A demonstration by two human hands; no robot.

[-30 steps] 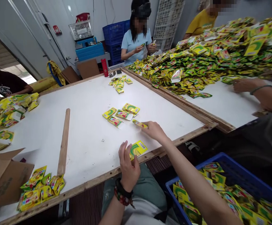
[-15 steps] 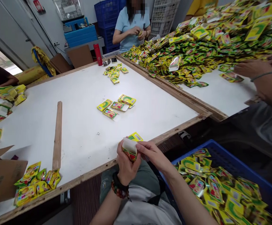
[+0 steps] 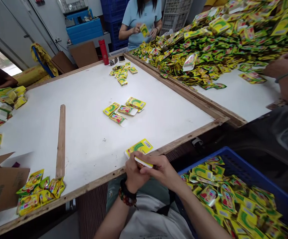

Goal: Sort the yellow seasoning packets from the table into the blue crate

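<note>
A small printed box point(image 3: 143, 162) is between my two hands at the table's near edge, with a narrow white-and-yellow end facing up and most of its sides hidden by fingers. My left hand point(image 3: 137, 174) is wrapped round it from the left. My right hand point(image 3: 161, 168) grips it from the right, fingers over the far side and thumb on the near side. Just beyond my fingers a flat yellow box point(image 3: 142, 146) with a green curve and a barcode lies on the table. Farther off, several similar boxes point(image 3: 125, 109) lie in a loose group, some with white flaps out.
A blue crate point(image 3: 225, 151) full of packets stands at my right. Wooden strips point(image 3: 61, 142) edge and divide the white table. At left are a cardboard box point(image 3: 6, 186) and shiny packets point(image 3: 40, 196). Co-workers sit around; a large packet heap point(image 3: 208, 56) rises at right.
The box's raised white flap no longer shows; its end now looks closed. My right hand has come round the box. The co-worker opposite now holds up a yellow packet.
</note>
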